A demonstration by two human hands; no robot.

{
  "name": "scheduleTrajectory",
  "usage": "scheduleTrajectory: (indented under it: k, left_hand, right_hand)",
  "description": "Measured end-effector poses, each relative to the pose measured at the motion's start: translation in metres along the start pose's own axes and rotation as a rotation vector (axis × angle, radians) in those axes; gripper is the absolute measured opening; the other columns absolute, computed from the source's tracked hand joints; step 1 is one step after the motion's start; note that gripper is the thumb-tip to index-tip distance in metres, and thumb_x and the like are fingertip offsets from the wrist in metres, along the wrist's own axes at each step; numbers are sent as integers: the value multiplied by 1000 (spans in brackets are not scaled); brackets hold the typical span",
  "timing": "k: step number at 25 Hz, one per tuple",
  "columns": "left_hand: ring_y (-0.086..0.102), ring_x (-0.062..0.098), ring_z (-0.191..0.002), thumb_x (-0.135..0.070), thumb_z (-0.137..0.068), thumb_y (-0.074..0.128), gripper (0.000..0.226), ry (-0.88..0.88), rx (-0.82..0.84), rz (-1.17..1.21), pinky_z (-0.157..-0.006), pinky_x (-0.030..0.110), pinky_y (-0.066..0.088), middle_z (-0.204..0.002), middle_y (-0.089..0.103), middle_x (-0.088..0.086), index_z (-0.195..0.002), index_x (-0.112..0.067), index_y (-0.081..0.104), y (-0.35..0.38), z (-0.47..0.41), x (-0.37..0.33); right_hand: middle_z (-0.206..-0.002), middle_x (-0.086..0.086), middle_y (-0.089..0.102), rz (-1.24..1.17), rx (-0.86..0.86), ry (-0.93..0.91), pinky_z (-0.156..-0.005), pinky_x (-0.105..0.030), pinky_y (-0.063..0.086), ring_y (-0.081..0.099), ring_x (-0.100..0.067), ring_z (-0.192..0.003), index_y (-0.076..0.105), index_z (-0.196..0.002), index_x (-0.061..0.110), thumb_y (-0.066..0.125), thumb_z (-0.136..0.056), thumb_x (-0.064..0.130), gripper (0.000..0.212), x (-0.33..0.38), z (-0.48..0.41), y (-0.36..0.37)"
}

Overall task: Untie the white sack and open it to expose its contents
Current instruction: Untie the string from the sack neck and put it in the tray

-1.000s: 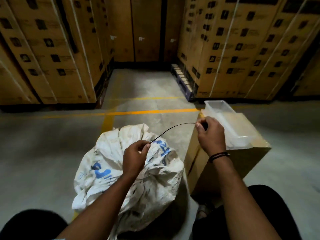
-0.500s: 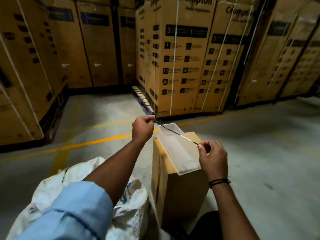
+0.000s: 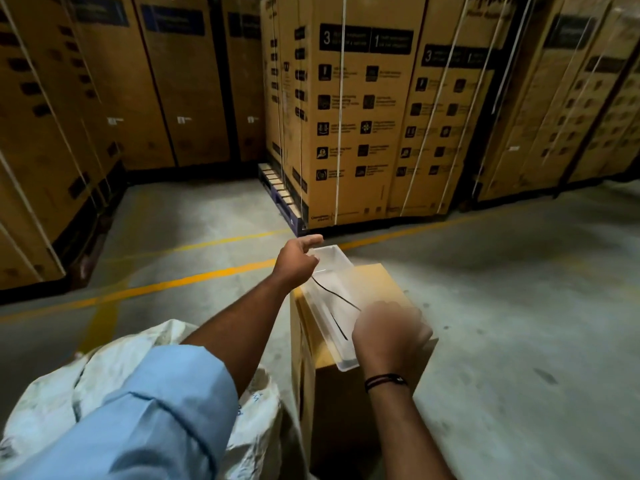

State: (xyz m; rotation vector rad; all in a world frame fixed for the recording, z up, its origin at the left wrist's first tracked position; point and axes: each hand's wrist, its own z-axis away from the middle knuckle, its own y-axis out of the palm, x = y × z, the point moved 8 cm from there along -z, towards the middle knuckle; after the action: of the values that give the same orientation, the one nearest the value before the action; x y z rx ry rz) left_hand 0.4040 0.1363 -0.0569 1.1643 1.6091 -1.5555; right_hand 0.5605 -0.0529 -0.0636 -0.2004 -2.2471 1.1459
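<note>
The white sack (image 3: pixel 52 400) sits on the floor at the lower left, crumpled, with my blue-sleeved left arm hiding much of it. A thin black tie (image 3: pixel 335 297) lies loose inside a clear plastic tray (image 3: pixel 341 363). My left hand (image 3: pixel 297 260) hovers over the tray's far end with its thumb out and fingers loosely apart, holding nothing. My right hand (image 3: pixel 391 336) is blurred at the tray's near right side, fingers curled, next to the tie's end. Whether it still grips the tie is unclear.
The tray rests on a cardboard box (image 3: pixel 346 410) right of the sack. Tall strapped cartons (image 3: pixel 367 109) on pallets wall in the far and left sides. Yellow lines (image 3: pixel 180 282) cross the concrete floor, which stretches off to the right.
The black tie came off the sack and was carried right, over the tray. It was stretched taut between both hands; now my left hand has let go and it lies slack in the tray.
</note>
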Motion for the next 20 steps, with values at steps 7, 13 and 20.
scheduleTrajectory:
  k: [7,13,20]
  left_hand:
    - [69,28,-108,-2,-96,55,44,35,-109,-220,-88,34,56,-137,65,2,-131,-27,68,8,6,22]
    - [70,23,-98,2,-98,49,49,99,-146,-233,-82,33,59,-133,67,3,-131,-30,67,8,26,13]
    - [69,32,-99,-2,-98,51,44,129,-164,-298,-76,27,50,-135,66,1,-128,-29,69,-30,62,16]
  right_hand:
    - [-85,6,68,127,82,30,-87,-43,24,43,-22,-102,74,-80,23,54,-83,28,21,6,-9,17]
    - [-92,6,70,105,109,38,-87,-43,25,41,-22,-104,77,-88,26,59,-82,31,19,4,-8,16]
    - [-93,6,71,-93,-12,-37,-86,-42,31,43,-21,-101,75,-87,26,62,-82,28,14,13,-3,5]
